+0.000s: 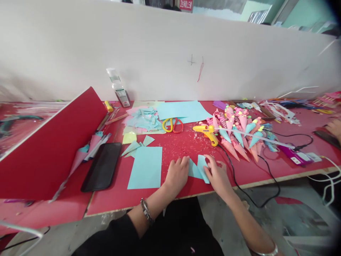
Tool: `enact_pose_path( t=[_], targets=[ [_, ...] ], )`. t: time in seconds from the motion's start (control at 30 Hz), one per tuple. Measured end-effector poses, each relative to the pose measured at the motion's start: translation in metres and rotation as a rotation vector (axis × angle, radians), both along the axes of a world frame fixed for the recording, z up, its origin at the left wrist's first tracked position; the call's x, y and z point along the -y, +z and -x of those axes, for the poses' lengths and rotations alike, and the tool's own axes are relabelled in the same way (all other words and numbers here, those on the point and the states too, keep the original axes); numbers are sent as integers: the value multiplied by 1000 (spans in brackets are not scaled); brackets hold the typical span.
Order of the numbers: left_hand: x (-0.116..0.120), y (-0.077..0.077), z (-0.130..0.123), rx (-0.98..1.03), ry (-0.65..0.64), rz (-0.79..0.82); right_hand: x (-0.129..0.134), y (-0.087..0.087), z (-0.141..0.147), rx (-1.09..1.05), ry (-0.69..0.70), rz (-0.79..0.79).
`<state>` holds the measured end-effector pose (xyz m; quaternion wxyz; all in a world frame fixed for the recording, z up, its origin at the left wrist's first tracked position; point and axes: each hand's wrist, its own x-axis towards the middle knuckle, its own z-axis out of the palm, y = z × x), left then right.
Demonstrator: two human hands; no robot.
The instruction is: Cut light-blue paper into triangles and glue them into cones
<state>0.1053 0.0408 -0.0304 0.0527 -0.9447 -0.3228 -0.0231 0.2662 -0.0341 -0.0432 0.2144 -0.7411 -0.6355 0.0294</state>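
A small piece of light blue paper (195, 170) lies near the table's front edge, its right part folded up. My left hand (178, 175) rests at its left side with curled fingers pressing the paper down; the fingertips are partly hidden. On the other side, my right hand (217, 177) pinches the raised right flap (203, 168) between thumb and fingers. Left of my left hand lies a flat light blue sheet (146, 168), with a few cut triangles (134, 146) at its top corner. A yellow glue gun (207, 133) lies beyond my right hand.
Paper cones (239, 129) in pink and blue are piled at the right, near a black cable (231, 167). Scissors (173, 125) lie by paper scraps (144, 119). A black phone (101, 166) and a red board (61, 149) are leftward. A bottle (119, 90) stands behind. Another person's hand (334, 128) shows far right.
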Motion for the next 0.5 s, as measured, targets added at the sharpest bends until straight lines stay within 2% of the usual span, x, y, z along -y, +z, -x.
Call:
enact_pose_path(
  t=[0.17,0.37,0.5],
  targets=[
    [0,1,0,-1,7,4,12,-5,-14,152,-29,-31],
    [0,4,1,4,5,19,40,-9,-36,282,-121,-71],
    [-1,2,1,20,-4,38,56,-7,-41,205,-188,-124]
  ],
)
